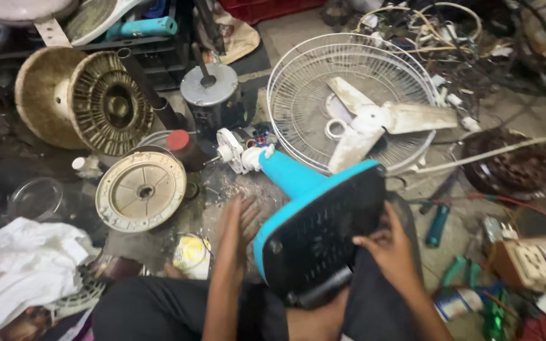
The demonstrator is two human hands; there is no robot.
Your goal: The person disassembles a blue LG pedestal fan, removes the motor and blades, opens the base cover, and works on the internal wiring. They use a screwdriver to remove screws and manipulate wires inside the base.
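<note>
A blue pedestal fan base lies tipped across my lap, its black ribbed underside turned up toward me. My right hand rests on the right edge of that underside, fingers curled against it and holding it. My left hand lies flat on the dirty floor just left of the base, fingers apart, with nothing in it. At the far end of the blue neck sits a small white fan motor with coloured wires showing.
A white wire fan guard with a white three-blade propeller lies beyond the base. A cream round cover, rusty rotor, grey motor, white cloth, power strip, teal tool handle and tangled wires crowd the floor.
</note>
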